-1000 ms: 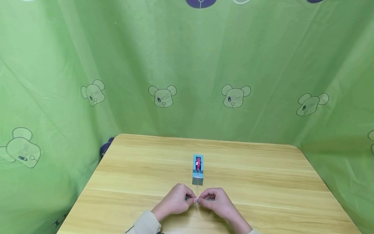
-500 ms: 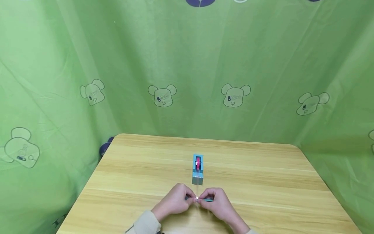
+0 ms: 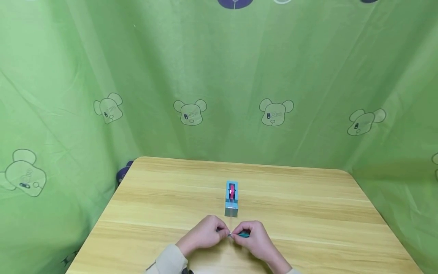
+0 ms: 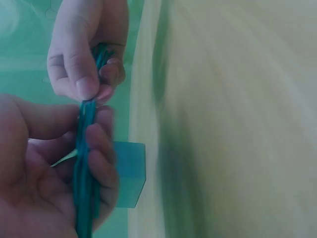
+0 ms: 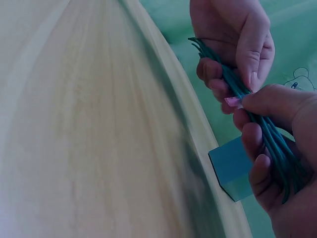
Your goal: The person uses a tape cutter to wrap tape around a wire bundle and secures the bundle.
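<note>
Our left hand (image 3: 208, 233) and right hand (image 3: 254, 238) both pinch the green cords (image 4: 85, 163) over the counter's (image 3: 301, 205) near side; we should keep them bunched tightly, the tape (image 3: 230, 223) running straight from the far dispenser (image 3: 231, 211).

We see the bundle (image 5: 272, 133) partly hidden within the left hand (image 3: 207, 233) and right hand (image 3: 254, 239); between them, we cannot trace the tape (image 3: 230, 223); behind the left hand, the head view crops the sleeve (image 3: 169, 261).
</note>
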Tool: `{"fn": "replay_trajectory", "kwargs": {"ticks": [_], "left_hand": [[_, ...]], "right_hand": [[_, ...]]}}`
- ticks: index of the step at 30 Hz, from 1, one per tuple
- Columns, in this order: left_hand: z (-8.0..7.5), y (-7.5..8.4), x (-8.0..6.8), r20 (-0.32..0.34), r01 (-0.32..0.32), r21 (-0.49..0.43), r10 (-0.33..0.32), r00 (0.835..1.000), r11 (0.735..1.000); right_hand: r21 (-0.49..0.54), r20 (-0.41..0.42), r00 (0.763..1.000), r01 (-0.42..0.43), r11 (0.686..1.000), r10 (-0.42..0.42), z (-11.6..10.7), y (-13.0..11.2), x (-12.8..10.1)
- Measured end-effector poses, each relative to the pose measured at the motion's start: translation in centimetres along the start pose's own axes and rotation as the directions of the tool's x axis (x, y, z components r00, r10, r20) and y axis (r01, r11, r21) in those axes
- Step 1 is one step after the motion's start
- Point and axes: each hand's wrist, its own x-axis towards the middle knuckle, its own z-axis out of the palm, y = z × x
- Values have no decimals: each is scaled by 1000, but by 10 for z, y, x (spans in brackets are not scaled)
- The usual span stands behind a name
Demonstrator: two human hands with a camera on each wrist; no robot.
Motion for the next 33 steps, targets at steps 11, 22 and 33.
{"fn": "replay_trajectory", "kwargs": {"ticks": [11, 22, 33], "left_hand": [[-2, 6, 2, 92, 149, -54, -143, 985, 987], [-4, 5, 4, 138, 214, -164, -193, 971, 963], [1, 2, 4, 72, 223, -258, -211, 975, 940]], "right_hand": [[-72, -6, 988, 156, 985, -157, 4, 5, 0], [-95, -9, 976, 214, 972, -216, 5, 5, 1], [-113, -24, 973, 224, 968, -228, 6, 8, 0]]}}
